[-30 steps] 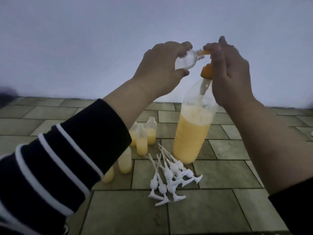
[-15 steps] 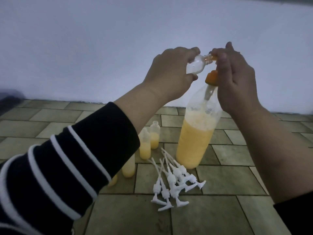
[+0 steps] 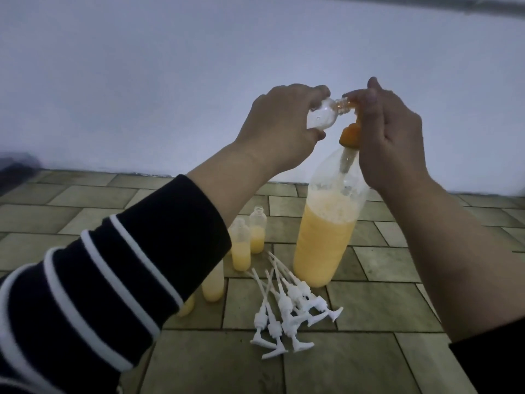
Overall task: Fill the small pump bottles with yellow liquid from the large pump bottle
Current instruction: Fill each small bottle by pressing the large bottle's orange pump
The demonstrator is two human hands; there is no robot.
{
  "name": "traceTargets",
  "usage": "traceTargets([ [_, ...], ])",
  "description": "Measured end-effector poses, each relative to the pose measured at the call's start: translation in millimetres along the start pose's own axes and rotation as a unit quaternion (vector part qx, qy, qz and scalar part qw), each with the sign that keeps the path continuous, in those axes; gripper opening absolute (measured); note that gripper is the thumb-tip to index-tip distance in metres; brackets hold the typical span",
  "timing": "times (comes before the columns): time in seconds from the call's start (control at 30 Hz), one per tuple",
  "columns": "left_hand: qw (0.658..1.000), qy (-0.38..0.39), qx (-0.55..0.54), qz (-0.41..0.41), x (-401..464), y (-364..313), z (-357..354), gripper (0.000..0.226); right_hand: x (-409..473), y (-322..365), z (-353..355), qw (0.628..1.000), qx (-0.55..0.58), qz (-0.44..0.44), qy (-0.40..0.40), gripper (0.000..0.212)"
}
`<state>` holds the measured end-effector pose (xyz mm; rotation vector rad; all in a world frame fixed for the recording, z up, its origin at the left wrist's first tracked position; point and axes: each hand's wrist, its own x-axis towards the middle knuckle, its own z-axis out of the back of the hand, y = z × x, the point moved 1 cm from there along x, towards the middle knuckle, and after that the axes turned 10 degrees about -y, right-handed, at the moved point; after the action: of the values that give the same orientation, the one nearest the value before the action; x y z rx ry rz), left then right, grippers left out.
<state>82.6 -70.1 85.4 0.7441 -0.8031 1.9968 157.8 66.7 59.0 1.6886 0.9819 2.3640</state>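
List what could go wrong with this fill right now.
The clear small bottle lies tilted sideways in the left hand, so yellow liquid may miss its narrow neck. The right hand presses the orange pump while nothing steadies the tall large bottle; it could tip onto the white pump tops.

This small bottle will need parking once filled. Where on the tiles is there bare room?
Bare tiles lie right of the large pump bottle and near the camera, below the loose pump heads. It is crowded left of the large bottle, where the partly filled small bottles stand.
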Motion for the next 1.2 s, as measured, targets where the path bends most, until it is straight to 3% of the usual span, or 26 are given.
traceTargets([
  [0.27,1.000,-0.013,-0.020,0.004,-6,-2,-6,0.044,-10,-11,-14,0.997,-0.003,0.056,-0.055,0.040],
  [0.5,1.000,-0.004,-0.009,0.004,0,-2,-1,0.044,-4,-3,-5,0.999,-0.030,0.040,-0.015,0.043],
  [0.7,1.000,-0.022,-0.022,0.002,1,-5,-5,0.040,-4,-10,-15,0.996,0.001,0.056,-0.073,0.042],
  [1.0,1.000,-0.014,-0.018,0.016,-2,-1,-4,0.044,-3,-5,-13,0.998,-0.016,0.040,-0.052,0.042],
  [1.2,0.999,-0.028,-0.036,0.013,-2,-2,-6,0.041,-5,-11,-21,0.993,0.025,0.063,-0.098,0.040],
])
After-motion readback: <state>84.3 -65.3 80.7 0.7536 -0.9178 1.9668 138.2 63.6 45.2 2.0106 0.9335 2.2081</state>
